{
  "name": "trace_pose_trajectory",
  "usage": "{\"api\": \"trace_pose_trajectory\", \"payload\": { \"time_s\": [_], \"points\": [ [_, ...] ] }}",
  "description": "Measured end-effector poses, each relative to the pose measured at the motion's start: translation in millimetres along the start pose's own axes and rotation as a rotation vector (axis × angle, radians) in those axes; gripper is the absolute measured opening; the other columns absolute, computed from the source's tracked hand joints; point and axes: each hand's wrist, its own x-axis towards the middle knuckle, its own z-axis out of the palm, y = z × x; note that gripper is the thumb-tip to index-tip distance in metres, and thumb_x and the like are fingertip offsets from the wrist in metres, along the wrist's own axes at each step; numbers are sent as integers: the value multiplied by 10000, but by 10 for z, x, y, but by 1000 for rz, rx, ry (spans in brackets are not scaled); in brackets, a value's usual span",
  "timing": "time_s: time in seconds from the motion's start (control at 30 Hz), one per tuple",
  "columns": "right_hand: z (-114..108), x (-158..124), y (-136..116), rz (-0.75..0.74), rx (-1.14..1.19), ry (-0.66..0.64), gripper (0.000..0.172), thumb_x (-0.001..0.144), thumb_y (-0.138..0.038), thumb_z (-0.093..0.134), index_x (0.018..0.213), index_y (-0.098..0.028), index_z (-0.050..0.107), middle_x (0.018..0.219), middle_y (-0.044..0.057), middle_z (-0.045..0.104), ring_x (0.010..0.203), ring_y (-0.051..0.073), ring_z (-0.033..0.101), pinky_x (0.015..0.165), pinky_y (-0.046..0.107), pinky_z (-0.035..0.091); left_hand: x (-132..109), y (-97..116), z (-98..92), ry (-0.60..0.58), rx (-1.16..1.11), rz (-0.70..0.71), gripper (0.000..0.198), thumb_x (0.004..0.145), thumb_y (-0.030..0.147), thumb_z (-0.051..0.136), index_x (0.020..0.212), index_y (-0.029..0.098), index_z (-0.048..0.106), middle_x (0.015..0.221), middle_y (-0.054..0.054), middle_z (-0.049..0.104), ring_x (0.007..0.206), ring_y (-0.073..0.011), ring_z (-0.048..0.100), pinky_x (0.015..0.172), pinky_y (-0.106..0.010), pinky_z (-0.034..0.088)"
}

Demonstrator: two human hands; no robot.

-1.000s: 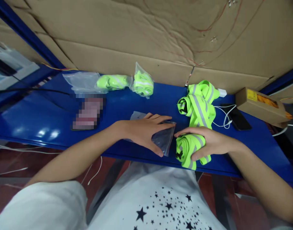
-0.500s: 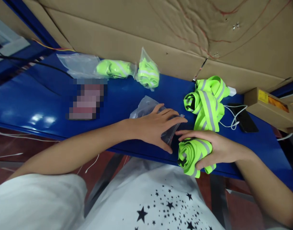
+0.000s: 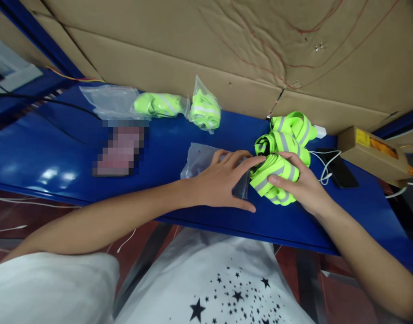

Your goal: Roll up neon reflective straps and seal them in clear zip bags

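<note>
My right hand (image 3: pixel 299 182) is wrapped round a rolled yellow-green reflective strap (image 3: pixel 277 177) with grey bands and black edging, resting on the blue table. Over a clear plastic bag (image 3: pixel 199 159) my left hand (image 3: pixel 226 180) lies spread, thumb and fingers wide apart. Its fingertips come close to the held roll; whether they touch it I cannot tell. Right behind the held roll are more reflective strap rolls (image 3: pixel 290 123), partly hidden by it. Part of the bag is covered by my left hand.
Two bagged rolls (image 3: pixel 159 105) (image 3: pixel 205 110) lie along the cardboard wall (image 3: pixel 159 54), beside a flat clear bag (image 3: pixel 108 101). A blurred-out phone-like object (image 3: pixel 120 150) is at left. At right are a black phone (image 3: pixel 343 173), a white cable (image 3: pixel 324 173) and a cardboard box (image 3: pixel 371 150).
My right hand has carried the strap roll from the table's front edge back toward the other rolls, turning it. My left hand remains over the bag, fingers still spread.
</note>
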Motion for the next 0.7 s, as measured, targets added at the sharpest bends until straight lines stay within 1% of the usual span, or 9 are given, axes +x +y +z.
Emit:
{"api": "trace_pose_trajectory", "payload": {
  "time_s": [0.03, 0.1, 0.17, 0.23, 0.3, 0.37, 0.47, 0.6, 0.7],
  "points": [
    [22, 2, -3, 4, -9, 8, 728, 686, -593, 876, 1277, -274, 598, 1242, 50, 699, 1088, 298, 697, 895, 419, 611, 3, 3, -11, -35, -26, -15, 1200, 717, 848, 682, 1642, 254, 201, 1624, -224, 352, 1509, -451, 311, 1204, -677, 195],
    [42, 0, -16, -17, -48, 22, 710, 680, -593, 879, 1248, -267, 604, 1242, 52, 693, 1142, 304, 673, 967, 433, 580, 10, -6, -68, -102, -61, -29, 1250, 705, 841, 701, 1659, 264, 134, 1683, -216, 252, 1543, -454, 245, 1208, -676, 186],
    [33, -3, -29, -53, -105, 45, 675, 692, -589, 874, 1229, -271, 617, 1268, 53, 682, 1244, 316, 622, 1059, 450, 525, 16, -41, -138, -133, -37, -31, 1278, 706, 816, 724, 1666, 272, 80, 1724, -201, 139, 1578, -446, 155, 1229, -676, 110],
    [12, -3, -32, -68, -148, 66, 658, 700, -593, 868, 1224, -276, 629, 1297, 55, 672, 1309, 327, 579, 1103, 463, 488, 23, -102, -180, -145, 33, -34, 1278, 721, 783, 742, 1668, 274, 51, 1734, -198, 94, 1592, -439, 103, 1229, -685, 25],
    [-3, 6, -19, -65, -158, 80, 662, 700, -606, 863, 1227, -277, 635, 1306, 62, 670, 1307, 336, 580, 1097, 476, 490, 32, -169, -176, -158, 82, -41, 1264, 742, 751, 750, 1667, 268, 38, 1715, -213, 179, 1580, -432, 163, 1219, -689, 34],
    [-10, 22, 8, -56, -152, 99, 675, 702, -622, 855, 1239, -277, 636, 1293, 68, 675, 1270, 340, 601, 1080, 497, 497, 40, -219, -147, -168, 104, -40, 1239, 758, 723, 757, 1665, 260, 50, 1663, -217, 320, 1537, -417, 285, 1210, -668, 110],
    [-16, 53, 59, -32, -135, 143, 705, 706, -636, 846, 1276, -285, 629, 1278, 72, 678, 1216, 339, 628, 1065, 529, 500, 45, -222, -117, -120, 143, -20, 1200, 761, 706, 766, 1659, 243, 117, 1581, -209, 444, 1462, -398, 400, 1199, -637, 156],
    [-24, 74, 89, -28, -101, 202, 715, 706, -630, 849, 1294, -290, 626, 1268, 70, 683, 1202, 335, 633, 1076, 540, 488, 29, -130, -128, 23, 206, 40, 1122, 791, 673, 761, 1644, 228, 185, 1557, -193, 474, 1442, -377, 425, 1222, -630, 84],
    [-5, 59, 62, -55, -92, 168, 682, 717, -611, 850, 1276, -286, 633, 1251, 60, 691, 1189, 323, 641, 1063, 515, 502, 15, -68, -111, 86, 235, 77, 1113, 787, 684, 758, 1637, 218, 212, 1578, -196, 449, 1460, -376, 405, 1238, -620, 55]
  ]
}}
